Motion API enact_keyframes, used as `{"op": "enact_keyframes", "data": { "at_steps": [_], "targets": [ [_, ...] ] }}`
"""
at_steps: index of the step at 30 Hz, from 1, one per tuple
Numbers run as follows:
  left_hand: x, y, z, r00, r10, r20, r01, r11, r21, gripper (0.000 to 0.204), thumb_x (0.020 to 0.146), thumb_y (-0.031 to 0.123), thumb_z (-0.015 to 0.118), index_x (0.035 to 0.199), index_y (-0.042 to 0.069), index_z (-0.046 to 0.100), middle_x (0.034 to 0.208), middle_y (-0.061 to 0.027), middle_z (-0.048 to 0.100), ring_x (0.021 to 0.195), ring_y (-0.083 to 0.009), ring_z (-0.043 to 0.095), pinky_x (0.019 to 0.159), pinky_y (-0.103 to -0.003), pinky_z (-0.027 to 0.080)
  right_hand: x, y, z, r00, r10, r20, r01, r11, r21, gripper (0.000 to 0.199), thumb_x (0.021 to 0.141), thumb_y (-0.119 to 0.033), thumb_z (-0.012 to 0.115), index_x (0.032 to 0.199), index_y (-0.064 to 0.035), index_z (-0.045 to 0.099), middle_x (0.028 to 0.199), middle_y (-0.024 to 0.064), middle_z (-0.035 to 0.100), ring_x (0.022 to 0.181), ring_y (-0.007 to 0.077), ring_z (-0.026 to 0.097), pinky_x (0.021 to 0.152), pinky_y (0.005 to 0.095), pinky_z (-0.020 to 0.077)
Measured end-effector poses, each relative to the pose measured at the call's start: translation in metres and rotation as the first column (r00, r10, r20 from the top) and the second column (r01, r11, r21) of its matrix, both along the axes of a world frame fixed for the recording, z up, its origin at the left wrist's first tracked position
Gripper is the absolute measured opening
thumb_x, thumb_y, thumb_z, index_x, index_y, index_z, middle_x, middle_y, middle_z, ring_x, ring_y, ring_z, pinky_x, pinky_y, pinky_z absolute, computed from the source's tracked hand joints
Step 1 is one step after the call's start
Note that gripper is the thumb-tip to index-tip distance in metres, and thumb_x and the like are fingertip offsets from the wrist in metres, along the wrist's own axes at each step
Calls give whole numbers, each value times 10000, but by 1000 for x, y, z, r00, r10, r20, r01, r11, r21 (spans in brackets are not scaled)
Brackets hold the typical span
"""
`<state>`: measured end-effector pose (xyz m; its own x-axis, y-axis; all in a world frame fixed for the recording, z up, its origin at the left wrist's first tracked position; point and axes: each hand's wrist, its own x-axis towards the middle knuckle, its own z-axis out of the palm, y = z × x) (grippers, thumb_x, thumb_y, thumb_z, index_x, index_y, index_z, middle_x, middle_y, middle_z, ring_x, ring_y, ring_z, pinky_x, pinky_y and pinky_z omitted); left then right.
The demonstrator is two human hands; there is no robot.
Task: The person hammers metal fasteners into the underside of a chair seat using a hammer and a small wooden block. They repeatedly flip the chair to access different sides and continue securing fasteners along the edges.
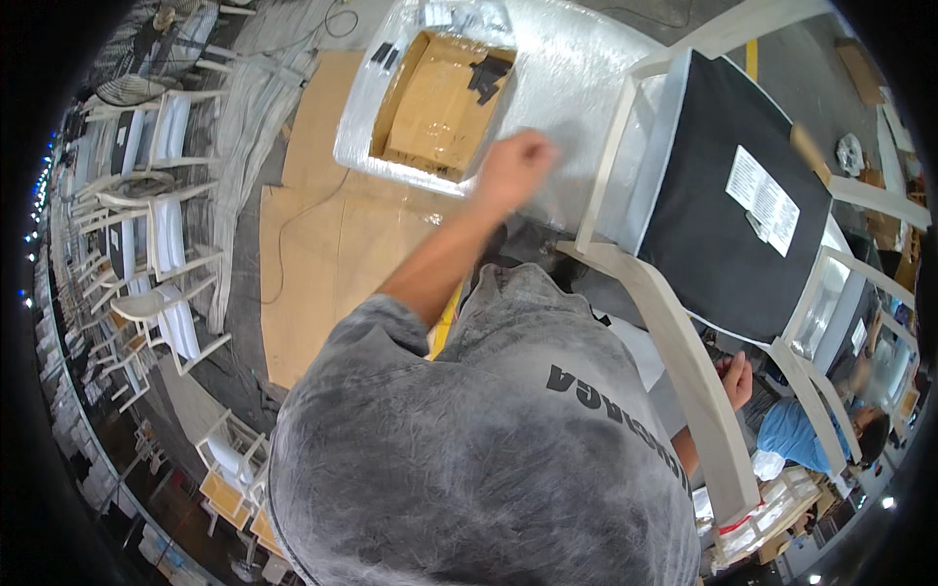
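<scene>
Clear plastic wrap (pixel 572 88) is lying under the left hand (pixel 515 168), which is curling into a loose fist, fingers (pixel 532 148) pressed together and folded in, knuckles resting on the film; whether anything is pinched inside I cannot tell. The hand is sitting just right of a cardboard sheet (pixel 437 109) that is showing through a window in the wrap, with black tape pieces (pixel 488 74) lying on it. The bare left forearm is stretching back from the hand toward the lower middle of the view, coming out of a grey dusty shirt (pixel 469 459) that is filling the foreground.

The right hand (pixel 738 379) is showing low on the right, below a pale wooden chair rail (pixel 684 361). Its fingers are bending inward near the rail, but it is too small and half hidden to tell whether they are gripping anything. The rail belongs to a white chair frame (pixel 611 166) lying tipped over the wrap, with a black seat pad (pixel 723 215) carrying a white label (pixel 764 200).

Beyond the wrap, brown cardboard (pixel 322 254) is covering the floor, a thin cable running across it. Rows of white chairs (pixel 147 234) are standing along the left side. At the lower right, another person in a blue top (pixel 796 439) is crouching near more wrapped furniture.
</scene>
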<state>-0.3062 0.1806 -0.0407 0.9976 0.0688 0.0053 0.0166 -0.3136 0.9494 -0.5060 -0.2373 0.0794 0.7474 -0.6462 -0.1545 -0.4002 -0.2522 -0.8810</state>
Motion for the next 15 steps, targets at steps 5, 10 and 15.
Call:
{"op": "enact_keyframes", "data": {
  "at_steps": [5, 10, 15],
  "targets": [
    [2, 177, -40, 869, 248, -429, 115, 741, 661, 242, 841, 234, 734, 1000, 52, 746, 931, -148, 744, 867, -316, 725, 772, -421, 562, -26, -33, -36, 986, -128, -105, 119, 989, -88, 407, 1051, -285, 592, 707, -79, 530, 622, -15, 520, 559, 61, 453, 509, 243, 364],
    [27, 139, -75, 769, -127, -627, 571, 578, 583, 252, 850, 248, 723, 1041, 86, 746, 1054, -147, 745, 999, -328, 712, 854, -446, 563, -65, -54, -31, 995, -76, -67, 56, 964, -260, 265, 1009, -314, 593, 1009, -56, 654, 667, 49, 613, 492, 135, 562, 423, 262, 417],
    [33, 150, -72, 714, -173, -678, 695, 282, 661, 210, 866, 168, 675, 1037, 85, 763, 1107, -151, 745, 1055, -327, 712, 862, -448, 573, -64, 37, -52, 952, -117, -282, 81, 988, -134, 306, 1008, -294, 610, 801, -69, 608, 635, 41, 598, 464, 111, 535, 406, 246, 399]
  ]
}}
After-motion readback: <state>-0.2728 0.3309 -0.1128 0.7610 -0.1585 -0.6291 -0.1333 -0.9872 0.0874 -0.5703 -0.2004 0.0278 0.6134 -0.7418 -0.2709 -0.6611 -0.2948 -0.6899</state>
